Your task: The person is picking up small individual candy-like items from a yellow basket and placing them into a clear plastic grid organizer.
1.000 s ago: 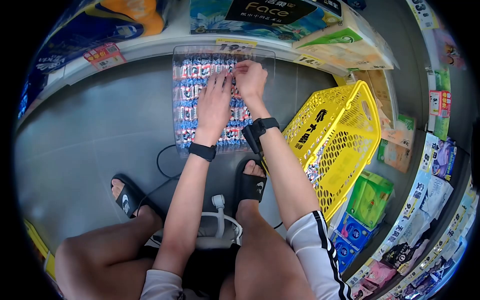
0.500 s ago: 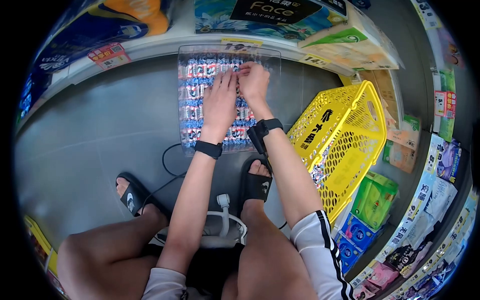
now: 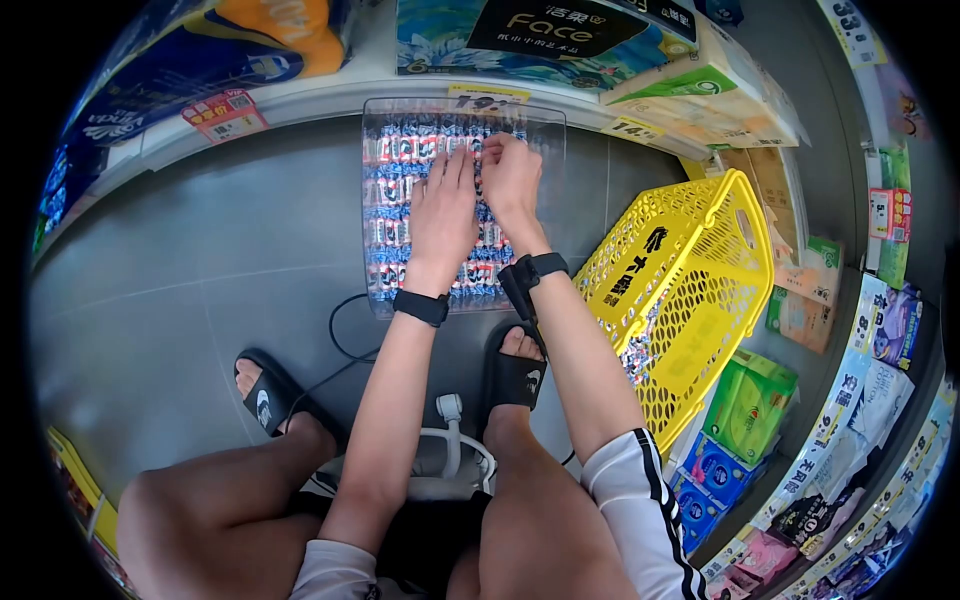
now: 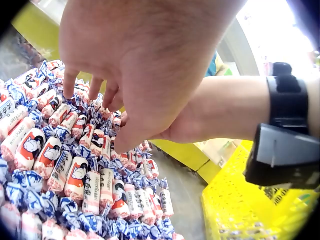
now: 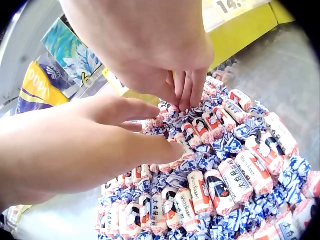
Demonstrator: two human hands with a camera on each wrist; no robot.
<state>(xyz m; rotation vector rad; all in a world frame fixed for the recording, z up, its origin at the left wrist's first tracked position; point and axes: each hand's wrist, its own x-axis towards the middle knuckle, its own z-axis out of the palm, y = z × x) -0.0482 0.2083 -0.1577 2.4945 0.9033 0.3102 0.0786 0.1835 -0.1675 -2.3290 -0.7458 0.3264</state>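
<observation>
Rows of wrapped white, red and blue candies (image 3: 390,232) (image 4: 77,175) (image 5: 220,190) fill much of a clear rectangular tray (image 3: 556,160). My left hand (image 3: 443,228) (image 4: 135,55) (image 5: 85,145) lies over the middle rows, its fingers extended and touching candies. Just right of it, my right hand (image 3: 515,185) (image 5: 150,45) bends down at the upper right rows. Its thumb and fingertips come together on a candy wrapper in the right wrist view. That candy is mostly hidden by the fingers.
A yellow basket (image 3: 705,270) with candies at its bottom stands tilted right of the tray. Tissue packs (image 3: 560,35) fill the shelf behind, and more goods line the right side. A black cable (image 3: 333,325) runs across the floor beside my sandalled feet.
The head view has shifted slightly, moving the tray and basket rightward in the picture. The right fingertips have come a little nearer to me over the tray; the left hand stays in place.
</observation>
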